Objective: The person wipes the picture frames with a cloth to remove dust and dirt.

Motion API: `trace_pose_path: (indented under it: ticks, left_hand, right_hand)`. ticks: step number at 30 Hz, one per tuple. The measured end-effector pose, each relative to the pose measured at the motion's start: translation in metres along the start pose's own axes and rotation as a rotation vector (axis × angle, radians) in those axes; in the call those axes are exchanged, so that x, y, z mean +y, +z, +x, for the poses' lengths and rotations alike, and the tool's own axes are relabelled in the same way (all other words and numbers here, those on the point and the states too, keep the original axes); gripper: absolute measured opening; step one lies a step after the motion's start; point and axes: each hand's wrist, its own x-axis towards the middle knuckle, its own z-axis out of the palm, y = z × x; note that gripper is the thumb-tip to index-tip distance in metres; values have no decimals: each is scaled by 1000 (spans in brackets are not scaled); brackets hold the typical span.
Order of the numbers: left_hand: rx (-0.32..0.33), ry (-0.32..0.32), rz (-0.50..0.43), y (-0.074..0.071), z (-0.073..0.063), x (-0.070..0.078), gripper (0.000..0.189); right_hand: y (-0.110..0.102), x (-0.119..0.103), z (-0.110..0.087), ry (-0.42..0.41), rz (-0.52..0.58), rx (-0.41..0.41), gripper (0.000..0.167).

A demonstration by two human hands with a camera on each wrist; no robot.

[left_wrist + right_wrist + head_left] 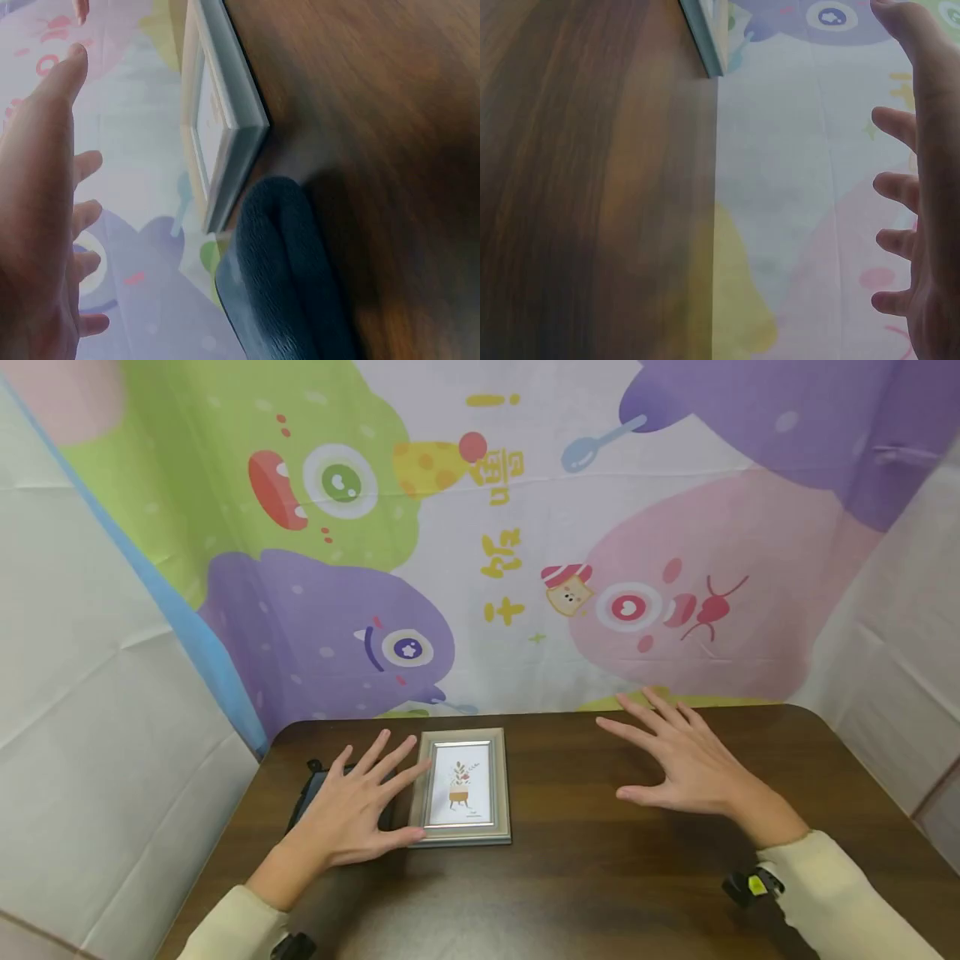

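A picture frame [501, 793] with a pale border and a potted-plant print lies face up on the dark wooden table. My left hand [352, 810] hovers with spread fingers, its thumb and fingertips overlapping the frame's left edge in the head view. Beneath that hand is a dark blue-grey, soft fabric item [277, 277] with a rounded fold, partly hidden from the head camera; the left wrist view has it close beside the frame's corner. Over the right side of the table, my right hand [693, 768] is raised, fingers apart, holding nothing. The right wrist view catches just one frame corner [705, 37].
A printed cloth [510, 668] with cartoon monsters hangs right behind the table's [570, 893] back edge. Pale fabric panels, one at the left [112, 693] and one at the right [892, 643], flank it. Small dark devices sit at both wrists.
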Motion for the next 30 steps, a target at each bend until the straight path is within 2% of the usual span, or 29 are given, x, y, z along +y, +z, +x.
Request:
trace_pose_path:
  ticks: [9,16,23,30]
  left_hand:
    - [-7,-63,-7,4,-18,-13,91]
    - [-41,-93,-17,9,-26,-22,90]
    - [-37,-131,-26,9,-35,-31,90]
    - [-92,-145,-87,15,-43,-34,93]
  right_hand:
    - [10,-10,15,-16,25,-14,94]
    - [12,-21,28,-27,50,-17,93]
    - [12,-29,39,-40,64,-10,92]
    - [16,-32,45,-49,88,-17,92]
